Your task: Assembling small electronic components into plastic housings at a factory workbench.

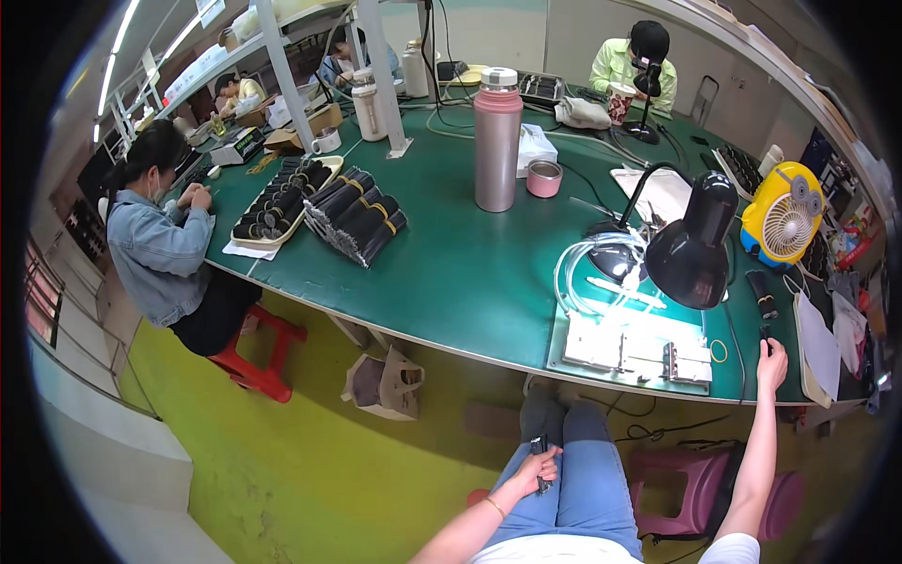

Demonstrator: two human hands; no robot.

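My left hand (537, 467) is closed around a short dark bundle of thin black pieces (541, 447), held upright above my lap. At the right end of the green table, my right hand (772, 364) has its fingers closed on a small black piece (765, 332) resting near the edge. Just beyond it lies a black bundle tied with a yellow band (762, 294). Between the hands, a metal fixture (639, 346) sits under the lit black desk lamp (693, 244), with clear tubing (573, 273) coiled behind it. A yellow rubber band (719, 351) lies beside the fixture.
Banded black bundles (355, 214) and a loaded tray (324, 174) stand left on the table. A pink bottle (498, 146), pink cup (544, 179) and yellow fan (785, 221) stand farther back. A person (155, 235) sits at left. Purple stool (672, 489) and paper bag (402, 385) are below.
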